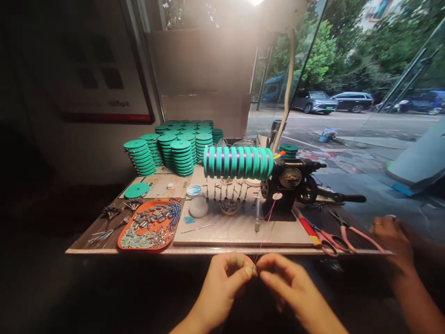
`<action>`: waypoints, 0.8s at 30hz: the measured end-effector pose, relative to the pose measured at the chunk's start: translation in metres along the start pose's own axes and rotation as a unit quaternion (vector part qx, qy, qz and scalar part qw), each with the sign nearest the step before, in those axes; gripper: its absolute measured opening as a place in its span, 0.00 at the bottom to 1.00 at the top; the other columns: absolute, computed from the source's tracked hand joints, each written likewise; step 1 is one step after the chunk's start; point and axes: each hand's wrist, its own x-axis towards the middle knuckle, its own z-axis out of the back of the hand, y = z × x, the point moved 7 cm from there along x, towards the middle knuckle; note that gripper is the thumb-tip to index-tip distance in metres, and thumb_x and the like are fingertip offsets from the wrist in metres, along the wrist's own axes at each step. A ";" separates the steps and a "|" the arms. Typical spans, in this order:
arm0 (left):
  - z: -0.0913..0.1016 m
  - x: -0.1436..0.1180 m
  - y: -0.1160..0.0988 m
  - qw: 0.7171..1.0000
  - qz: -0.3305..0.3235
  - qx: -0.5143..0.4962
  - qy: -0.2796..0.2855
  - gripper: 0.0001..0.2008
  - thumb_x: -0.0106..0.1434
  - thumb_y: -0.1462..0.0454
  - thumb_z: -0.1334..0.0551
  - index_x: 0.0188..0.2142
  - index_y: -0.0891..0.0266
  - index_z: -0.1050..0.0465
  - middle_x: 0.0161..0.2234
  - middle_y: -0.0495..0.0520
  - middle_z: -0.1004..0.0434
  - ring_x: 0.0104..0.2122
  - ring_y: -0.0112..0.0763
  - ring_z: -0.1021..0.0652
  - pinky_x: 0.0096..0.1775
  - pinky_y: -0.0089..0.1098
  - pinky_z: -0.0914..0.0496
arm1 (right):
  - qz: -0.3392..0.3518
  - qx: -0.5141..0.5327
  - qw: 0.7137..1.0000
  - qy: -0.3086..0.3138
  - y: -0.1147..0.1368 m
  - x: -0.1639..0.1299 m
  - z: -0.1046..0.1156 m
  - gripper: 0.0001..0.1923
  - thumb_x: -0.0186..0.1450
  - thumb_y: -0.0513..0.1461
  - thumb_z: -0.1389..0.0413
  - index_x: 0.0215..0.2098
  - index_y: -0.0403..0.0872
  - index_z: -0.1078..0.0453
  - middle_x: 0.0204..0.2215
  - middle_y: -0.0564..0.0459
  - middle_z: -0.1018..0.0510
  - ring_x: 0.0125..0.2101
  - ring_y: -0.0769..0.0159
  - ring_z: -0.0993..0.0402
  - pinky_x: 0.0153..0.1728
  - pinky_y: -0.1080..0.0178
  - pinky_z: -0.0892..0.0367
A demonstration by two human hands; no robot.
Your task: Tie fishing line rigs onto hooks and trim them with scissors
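Note:
My left hand (227,280) and my right hand (288,280) meet just in front of the table's front edge. Both are closed in a pinch, fingertips almost touching, on a thin pinkish fishing line (260,239). A tiny bluish bit shows at the left fingertips; its kind is too small to tell. The line runs up toward a black hand-cranked winder (292,178). On the winder's shaft sits a row of teal foam spools (238,163) with purple line between them. Below the row, several small metal pieces hang above a bowl of small metal parts (228,207).
An orange tray (121,245) holds sinkers and small tubes. Stacks of teal spools (181,157) stand at back left. Pink-handled scissors (335,243) and pliers (361,236) lie right of the board (222,237). Another person's hand (392,239) is at the far right.

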 end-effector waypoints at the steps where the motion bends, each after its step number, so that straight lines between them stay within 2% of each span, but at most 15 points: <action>1: -0.001 0.001 0.002 1.000 0.008 -0.014 0.001 0.12 0.50 0.59 0.34 0.24 0.66 0.32 0.21 0.46 0.38 0.19 0.20 0.42 0.22 0.24 0.49 | -0.032 0.070 0.997 0.018 -0.017 0.000 -0.010 0.19 0.56 0.52 0.45 0.34 0.45 0.35 0.13 0.64 0.41 0.12 0.78 0.47 0.15 0.72 0.48; 3: -0.003 0.002 0.004 0.999 0.018 -0.029 0.002 0.12 0.50 0.59 0.34 0.24 0.66 0.32 0.21 0.47 0.37 0.20 0.20 0.40 0.24 0.24 0.48 | -0.056 0.164 0.984 0.038 -0.035 0.002 -0.029 0.22 0.53 0.53 0.42 0.32 0.44 0.35 0.11 0.66 0.43 0.11 0.81 0.50 0.14 0.74 0.51; 5: -0.004 0.002 0.004 0.999 0.029 -0.034 0.003 0.13 0.50 0.59 0.34 0.24 0.66 0.32 0.20 0.47 0.36 0.21 0.21 0.39 0.24 0.24 0.48 | -0.057 0.230 0.971 0.025 -0.038 0.005 -0.036 0.22 0.51 0.54 0.40 0.27 0.43 0.36 0.10 0.65 0.42 0.10 0.83 0.49 0.13 0.76 0.54; 7: -0.004 0.002 0.003 0.999 0.042 -0.028 -0.001 0.13 0.49 0.58 0.34 0.24 0.66 0.32 0.19 0.47 0.36 0.19 0.20 0.40 0.22 0.24 0.50 | -0.075 0.297 0.952 0.020 -0.036 0.004 -0.036 0.22 0.51 0.53 0.39 0.24 0.43 0.37 0.10 0.63 0.37 0.09 0.84 0.47 0.11 0.77 0.54; 10: -0.004 0.003 0.002 0.998 0.061 -0.012 -0.013 0.12 0.47 0.59 0.33 0.24 0.67 0.31 0.20 0.46 0.35 0.18 0.18 0.42 0.21 0.24 0.52 | -0.109 0.361 0.925 0.045 -0.031 -0.001 -0.031 0.20 0.51 0.50 0.38 0.24 0.43 0.39 0.14 0.60 0.31 0.10 0.82 0.40 0.11 0.78 0.48; 14: -0.008 0.006 0.000 0.998 0.061 -0.008 0.006 0.13 0.47 0.58 0.33 0.23 0.66 0.31 0.20 0.47 0.33 0.19 0.20 0.37 0.22 0.23 0.48 | -0.116 0.364 0.921 0.073 -0.025 -0.004 -0.026 0.18 0.53 0.48 0.39 0.29 0.43 0.37 0.22 0.56 0.26 0.14 0.79 0.32 0.15 0.76 0.38; 16: -0.009 0.006 0.002 0.998 0.061 -0.016 0.012 0.14 0.47 0.57 0.33 0.23 0.65 0.32 0.19 0.46 0.34 0.19 0.21 0.36 0.23 0.24 0.46 | -0.117 0.353 0.924 0.087 -0.025 -0.003 -0.031 0.19 0.53 0.49 0.39 0.31 0.42 0.36 0.24 0.55 0.26 0.15 0.78 0.31 0.14 0.76 0.38; 20: -0.003 0.006 0.006 0.998 0.061 0.002 -0.021 0.14 0.46 0.58 0.32 0.24 0.65 0.32 0.23 0.47 0.33 0.21 0.21 0.37 0.23 0.24 0.46 | -0.115 0.345 0.926 0.103 -0.027 0.000 -0.038 0.19 0.53 0.48 0.38 0.26 0.42 0.38 0.18 0.56 0.28 0.10 0.81 0.37 0.10 0.78 0.46; 24: -0.013 0.006 0.005 0.994 0.107 -0.006 0.019 0.11 0.47 0.59 0.35 0.23 0.65 0.34 0.16 0.42 0.42 0.16 0.18 0.45 0.19 0.23 0.53 | -0.101 0.322 0.937 0.095 -0.020 0.001 -0.025 0.17 0.57 0.48 0.43 0.28 0.44 0.42 0.19 0.59 0.30 0.11 0.83 0.42 0.12 0.77 0.53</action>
